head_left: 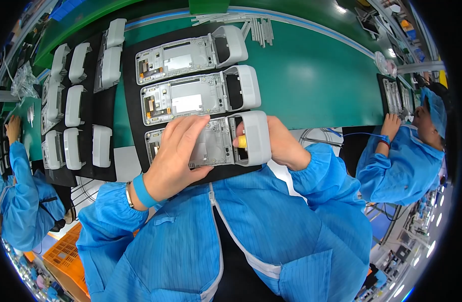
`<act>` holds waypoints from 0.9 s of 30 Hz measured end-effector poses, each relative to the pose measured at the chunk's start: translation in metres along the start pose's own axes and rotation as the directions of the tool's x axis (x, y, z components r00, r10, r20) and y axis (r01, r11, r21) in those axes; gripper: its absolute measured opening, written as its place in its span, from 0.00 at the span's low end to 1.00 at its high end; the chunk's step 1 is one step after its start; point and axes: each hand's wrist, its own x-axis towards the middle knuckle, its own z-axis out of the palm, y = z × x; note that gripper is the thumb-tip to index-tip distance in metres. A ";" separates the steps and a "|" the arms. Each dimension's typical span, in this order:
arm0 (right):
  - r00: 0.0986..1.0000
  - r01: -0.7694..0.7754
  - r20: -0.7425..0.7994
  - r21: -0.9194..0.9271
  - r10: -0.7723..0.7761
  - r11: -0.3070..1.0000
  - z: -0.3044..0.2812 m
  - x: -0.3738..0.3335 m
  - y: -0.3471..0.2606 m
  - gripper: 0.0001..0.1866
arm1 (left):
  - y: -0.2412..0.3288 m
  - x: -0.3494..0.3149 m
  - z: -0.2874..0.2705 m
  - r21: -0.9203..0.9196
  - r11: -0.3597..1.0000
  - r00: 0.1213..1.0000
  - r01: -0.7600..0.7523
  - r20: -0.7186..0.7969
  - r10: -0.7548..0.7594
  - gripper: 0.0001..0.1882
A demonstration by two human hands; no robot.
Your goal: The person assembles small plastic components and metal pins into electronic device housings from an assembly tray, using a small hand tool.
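Nearest me on a black mat (132, 100) lies a light grey plastic device housing (216, 143), with a shallow open tray and a raised hood at its right end. My left hand (176, 151) spans the tray, thumb by the near edge and fingers over the far side, closed on it. Around the hood's right end is my right hand (286, 143), closed on it; a yellow-covered fingertip (242, 141) shows through the hood's opening. The hood hides its other fingers. Beyond lie two similar housings, a middle one (203, 96) and a far one (183, 56).
Several grey covers (74, 105) stand on dark mats at left. Thin grey strips (262, 32) lie at the back of the green table (316, 75). Co-workers in blue sit at right (402, 161) and left (27, 206). An orange crate (67, 256) stands low at left.
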 end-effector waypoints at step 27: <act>0.977 0.030 -0.208 -0.080 -0.046 0.996 -0.040 -0.007 0.021 0.15 | 0.002 0.002 0.008 0.052 0.999 0.999 -0.012 0.048 0.010 0.47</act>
